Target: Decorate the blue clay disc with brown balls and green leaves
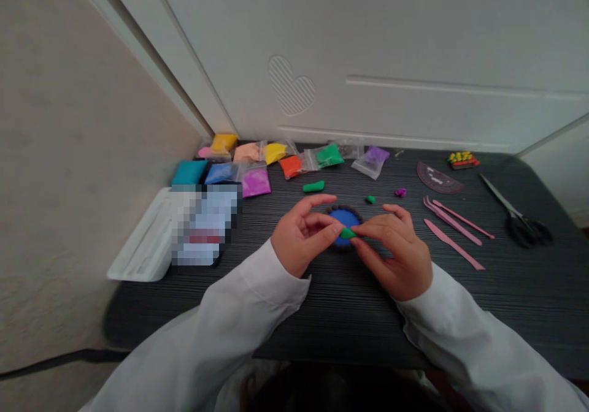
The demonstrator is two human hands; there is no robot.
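Between the fingertips of my left hand (pixel 309 233) and my right hand (pixel 393 249) is a small green piece of modelling clay (pixel 347 233), pointed at its right end. Both hands are closed in a pinch on it. Directly below lies a round blue clay disc (pixel 344 217) with a dark beaded rim, partly covered by my fingers. Behind the hands, a green clay roll (pixel 313 186) and a small green clay lump (pixel 370 199) rest on the table. A crumpled purple clay bit (pixel 400 192) sits farther right.
Several bags of coloured clay (pixel 256 180) line the back left. A white tray (pixel 138 259) and a blurred phone-like object (pixel 207 225) lie at left. Pink modelling tools (pixel 453 243), a protractor (pixel 439 178), a multicoloured clay piece (pixel 462 160) and scissors (pixel 515 216) lie at right.
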